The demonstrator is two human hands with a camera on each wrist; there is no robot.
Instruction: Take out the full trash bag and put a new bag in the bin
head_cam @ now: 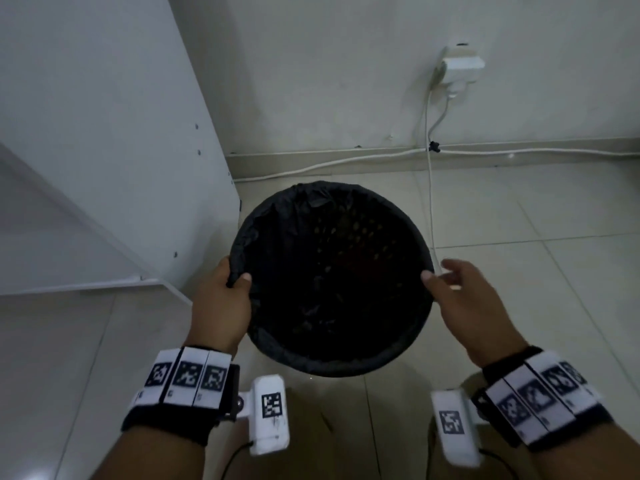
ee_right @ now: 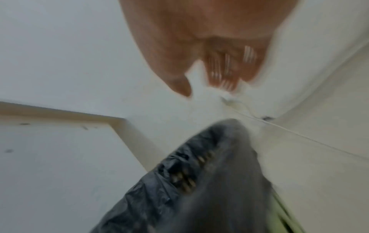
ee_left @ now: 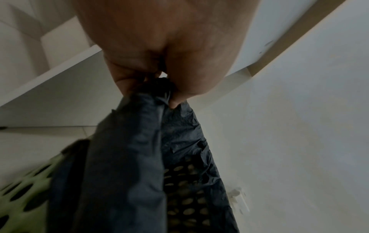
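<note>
head view: our left hand pinches the bag onto the bin rim; right hand, fingers apart, holds nothing; fitting seems nearly done.

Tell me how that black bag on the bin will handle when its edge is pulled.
Probably floppy: the bag hangs in creased folds below the left hand pinching it. Probably thin and easy to tear: the bin's holes show through it. It may slide off the rim easily, being only folded over it, while the right hand is open.
</note>
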